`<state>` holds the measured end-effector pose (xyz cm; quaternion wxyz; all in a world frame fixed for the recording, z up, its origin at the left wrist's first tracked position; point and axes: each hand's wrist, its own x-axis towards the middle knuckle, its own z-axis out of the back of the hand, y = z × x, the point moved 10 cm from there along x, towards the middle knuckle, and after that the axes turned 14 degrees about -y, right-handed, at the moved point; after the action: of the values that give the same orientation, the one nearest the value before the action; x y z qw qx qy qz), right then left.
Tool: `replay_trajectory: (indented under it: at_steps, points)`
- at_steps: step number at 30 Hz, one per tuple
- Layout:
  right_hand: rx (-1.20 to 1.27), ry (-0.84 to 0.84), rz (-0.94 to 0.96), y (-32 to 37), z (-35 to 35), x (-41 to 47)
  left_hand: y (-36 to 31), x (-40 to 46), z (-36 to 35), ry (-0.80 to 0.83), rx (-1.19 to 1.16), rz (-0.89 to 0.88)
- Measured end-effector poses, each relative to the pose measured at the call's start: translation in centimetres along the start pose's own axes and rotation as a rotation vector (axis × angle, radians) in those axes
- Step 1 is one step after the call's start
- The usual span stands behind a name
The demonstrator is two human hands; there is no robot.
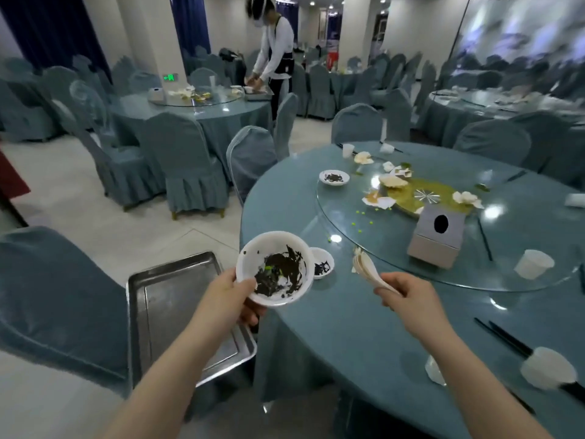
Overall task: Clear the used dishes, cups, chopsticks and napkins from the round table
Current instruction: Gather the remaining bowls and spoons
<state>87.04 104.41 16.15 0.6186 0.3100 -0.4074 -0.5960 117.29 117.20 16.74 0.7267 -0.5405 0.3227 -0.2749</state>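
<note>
My left hand [235,296] grips a white bowl [274,268] smeared with dark food scraps, held over the round table's near-left edge. My right hand [408,294] holds a stack of white spoons [367,267] by the handles, above the blue tablecloth [348,327]. A small white dish [322,263] with dark scraps sits just behind the bowl. Another scrap-filled dish [334,178] stands on the far left of the table. Black chopsticks [503,339] and white cups [547,367] lie at the right. Crumpled napkins [378,199] litter the glass turntable [380,242].
A steel tray [177,299] rests beside the table at the left, next to a covered chair [57,299]. A grey tissue box [438,237] and a plastic cup [533,263] stand on the turntable. Another person [273,52] works at a far table.
</note>
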Motion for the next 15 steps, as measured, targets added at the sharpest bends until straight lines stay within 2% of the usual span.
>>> replay_trajectory:
  at_steps: [4,10,15]
  points:
    - [-0.020,-0.078,-0.092,-2.1,-0.7,1.0,0.3,4.5,-2.4,0.110,0.023,0.002]
    - [-0.055,-0.227,-0.269,-8.9,-1.5,5.4,3.2,12.3,-7.9,0.230,0.126,0.062]
    - [-0.079,-0.249,-0.357,-13.5,-5.4,10.9,5.3,19.2,-13.1,0.273,0.207,0.099]
